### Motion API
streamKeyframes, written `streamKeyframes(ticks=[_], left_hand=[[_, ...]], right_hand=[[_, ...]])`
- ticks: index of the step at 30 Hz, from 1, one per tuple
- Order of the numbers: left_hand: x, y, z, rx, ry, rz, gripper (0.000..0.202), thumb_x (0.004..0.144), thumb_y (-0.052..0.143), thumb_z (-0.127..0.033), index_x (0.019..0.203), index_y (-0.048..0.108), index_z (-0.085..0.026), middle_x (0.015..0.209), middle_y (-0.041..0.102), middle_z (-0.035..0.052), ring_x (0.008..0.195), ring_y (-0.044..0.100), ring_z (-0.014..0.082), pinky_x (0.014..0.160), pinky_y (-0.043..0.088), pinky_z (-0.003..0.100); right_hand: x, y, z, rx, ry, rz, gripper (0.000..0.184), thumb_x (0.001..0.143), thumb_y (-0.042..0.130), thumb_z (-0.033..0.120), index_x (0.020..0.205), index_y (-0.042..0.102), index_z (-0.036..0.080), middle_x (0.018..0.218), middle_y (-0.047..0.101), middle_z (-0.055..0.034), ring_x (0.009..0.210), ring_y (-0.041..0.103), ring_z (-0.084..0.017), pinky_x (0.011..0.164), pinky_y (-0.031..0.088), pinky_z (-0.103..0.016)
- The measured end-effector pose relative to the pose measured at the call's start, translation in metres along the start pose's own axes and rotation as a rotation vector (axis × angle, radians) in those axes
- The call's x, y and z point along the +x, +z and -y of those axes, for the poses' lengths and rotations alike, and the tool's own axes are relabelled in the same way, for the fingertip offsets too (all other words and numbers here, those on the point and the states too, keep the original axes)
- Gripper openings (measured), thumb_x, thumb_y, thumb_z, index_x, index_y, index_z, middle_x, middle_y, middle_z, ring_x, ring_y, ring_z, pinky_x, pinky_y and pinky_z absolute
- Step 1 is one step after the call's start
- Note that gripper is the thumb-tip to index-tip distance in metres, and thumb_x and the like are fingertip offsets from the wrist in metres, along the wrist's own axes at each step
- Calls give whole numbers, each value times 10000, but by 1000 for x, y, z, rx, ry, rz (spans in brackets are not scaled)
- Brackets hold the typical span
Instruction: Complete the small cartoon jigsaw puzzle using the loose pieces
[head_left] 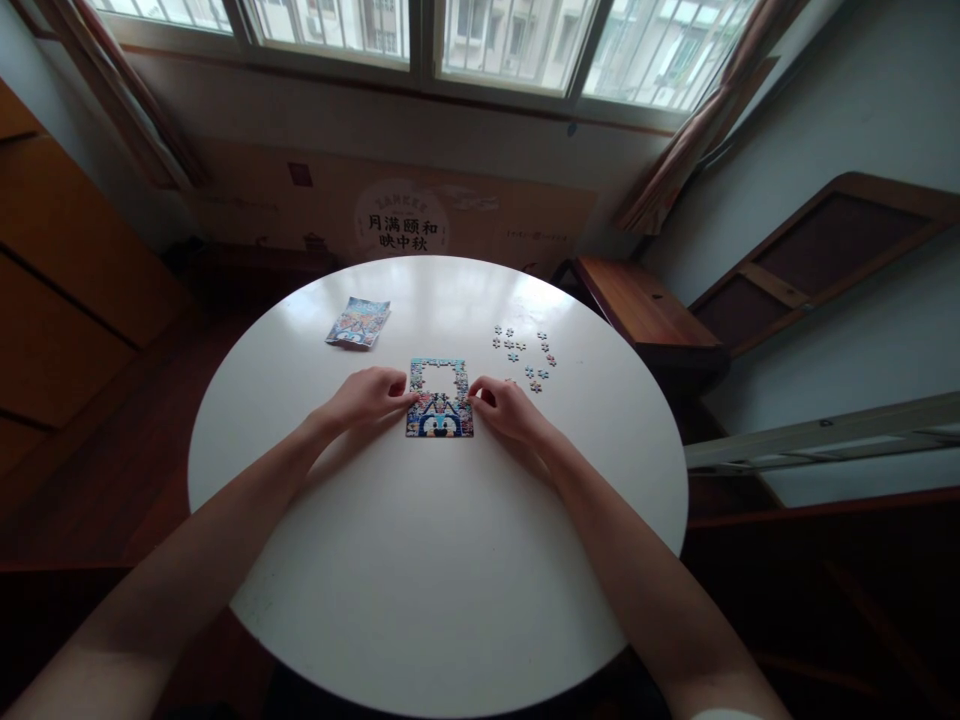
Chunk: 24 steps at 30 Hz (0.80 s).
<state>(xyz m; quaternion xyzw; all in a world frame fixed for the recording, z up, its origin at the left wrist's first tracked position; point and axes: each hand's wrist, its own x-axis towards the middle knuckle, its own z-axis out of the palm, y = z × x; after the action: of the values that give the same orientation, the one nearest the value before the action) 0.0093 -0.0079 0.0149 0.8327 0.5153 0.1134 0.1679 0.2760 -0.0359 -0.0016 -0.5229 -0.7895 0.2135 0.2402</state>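
Observation:
A small, partly assembled jigsaw puzzle point(439, 426) lies flat on the white round table, with a gap in its upper middle where the tabletop shows through. Its lower part has a dark blue figure with a pale face. At the puzzle's left edge is my left hand point(373, 392), fingers curled and thumb against the border. My right hand point(504, 402) is closed at the opposite edge, thumb and forefinger touching the side. Together the hands grip the puzzle from both sides. Several loose puzzle pieces point(513, 357) lie scattered beyond my right hand.
A colourful printed packet point(358, 324) lies at the back left of the round table point(435, 560). Behind the table are a printed banner point(480, 215) and a window point(510, 40). A wooden bench-like piece of furniture point(637, 300) stands at the right, and wooden cabinets point(60, 250) at the left.

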Motion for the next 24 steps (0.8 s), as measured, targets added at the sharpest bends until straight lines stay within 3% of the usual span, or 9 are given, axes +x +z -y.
streamKeyframes(ticks=[24], left_hand=[[0,0,0,-18,19,8,435,867,456,-556,624,507,-200,658,595,23,590,456,143,548,237,279]], right_hand=[[0,0,-5,28,-14,9,121,862,571,224,890,681,180,652,614,17,575,474,-104,615,333,-232]])
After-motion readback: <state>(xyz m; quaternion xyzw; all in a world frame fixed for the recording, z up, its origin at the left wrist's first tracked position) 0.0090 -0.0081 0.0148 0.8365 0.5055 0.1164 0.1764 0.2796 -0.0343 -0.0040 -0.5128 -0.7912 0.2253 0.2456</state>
